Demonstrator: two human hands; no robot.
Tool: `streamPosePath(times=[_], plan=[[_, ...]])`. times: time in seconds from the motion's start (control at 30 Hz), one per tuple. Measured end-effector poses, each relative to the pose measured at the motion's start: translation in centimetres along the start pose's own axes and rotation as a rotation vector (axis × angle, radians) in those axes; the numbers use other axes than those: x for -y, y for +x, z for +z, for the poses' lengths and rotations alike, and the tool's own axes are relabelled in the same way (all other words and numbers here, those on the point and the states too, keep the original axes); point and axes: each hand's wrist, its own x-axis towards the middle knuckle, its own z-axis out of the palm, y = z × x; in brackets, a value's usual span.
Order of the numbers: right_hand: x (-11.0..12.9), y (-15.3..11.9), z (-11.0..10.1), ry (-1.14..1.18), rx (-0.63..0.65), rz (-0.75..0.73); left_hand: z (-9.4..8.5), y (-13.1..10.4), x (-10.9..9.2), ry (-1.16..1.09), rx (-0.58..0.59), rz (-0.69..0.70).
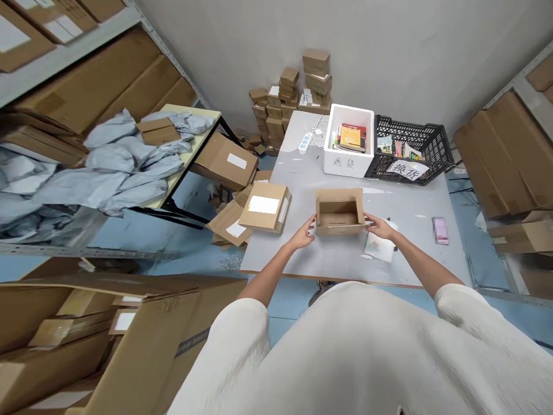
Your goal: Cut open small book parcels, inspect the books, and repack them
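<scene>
**Two Hands Flank Open Box on Table**

An open, rectangular brown cardboard box (340, 230) sits on the grey tabletop (302, 253), in front of the white foam bin (345, 163). The left hand (303, 233) and right hand (379, 226) hold its opposite sides, fingers slightly curled. A closed, white-labelled carton (264, 207) lies to the left.

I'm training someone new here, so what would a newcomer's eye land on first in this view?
Probably the open cardboard box between both hands on the grey table. Next, the white bin holding books, beside a black crate, then the pile of grey bags at left.
</scene>
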Motion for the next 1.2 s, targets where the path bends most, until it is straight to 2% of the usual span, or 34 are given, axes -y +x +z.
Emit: streamPosePath(times=[0.17, 0.3, 0.4, 0.53, 0.63, 0.77, 0.87, 1.0, 1.1, 1.2], plan=[[0.7, 0.8, 1.5, 0.06, -0.082, 0.026, 1.2, 1.2, -0.1, 0.024, -0.055, -0.002], [1.3, 2.5, 2.5, 0.082, -0.12, 0.054, 1.0, 3.2, -0.3, 0.075, -0.103, 0.0], [2.2, 4.6, 2.8, 0.136, -0.165, 0.028, -0.2, 5.0, -1.0, 0.07, -0.145, 0.03], [3.8, 8.1, 2.7, 0.191, -0.207, -0.052, -2.5, 8.2, -2.8, 0.055, -0.221, 0.06], [4.6, 10.5, 2.8, 0.202, -0.214, -0.015, -4.1, 10.7, -4.1, 0.056, -0.249, 0.068], [4.6, 12.4, 3.2, 0.211, -0.196, 0.076, -5.1, 12.5, -4.1, 0.035, -0.259, -0.116], [3.8, 12.5, 3.4, 0.205, -0.205, 0.133, -5.0, 12.5, -3.0, 0.04, -0.271, -0.216], [2.4, 11.0, 2.7, 0.174, -0.217, 0.216, -4.2, 11.4, -1.3, 0.109, -0.316, -0.284], [0.9, 9.0, 1.6, 0.142, -0.237, 0.244, -3.0, 10.3, -0.4, 0.156, -0.309, -0.351], [-1.2, 6.4, 0.4, 0.115, -0.265, 0.271, -1.1, 9.5, -0.3, 0.17, -0.28, -0.38]])
